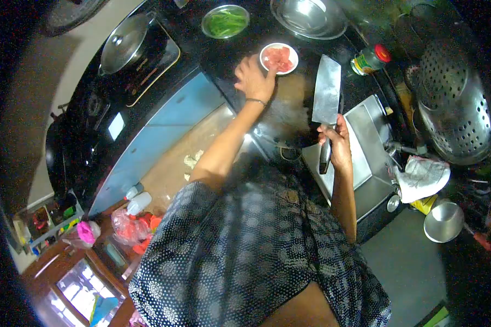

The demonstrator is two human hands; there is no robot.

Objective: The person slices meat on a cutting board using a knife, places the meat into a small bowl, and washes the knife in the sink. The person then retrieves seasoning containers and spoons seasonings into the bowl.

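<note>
My right hand [337, 143] is closed around the dark handle of a cleaver [327, 90], its broad blade pointing away from me over the counter. My left hand [255, 79] reaches forward with its fingers apart. Its thumb lies against the near left side of a small white bowl [279, 44], and the fingers are to the left of it. Pinkish-red cut pieces [278, 58] fill the bowl; I cannot tell exactly what they are. Nearer to me, below the bowl, lies a brownish, wet-looking board [289, 103].
Farther back are a bowl of green pods [225, 22] and a wide steel bowl [309, 17]. A red-lidded jar [372, 59] stands right of the blade. The steel sink [357, 147] lies by my right forearm. A lidded pan [126, 43] is at left, a perforated steel strainer [455, 103] at right.
</note>
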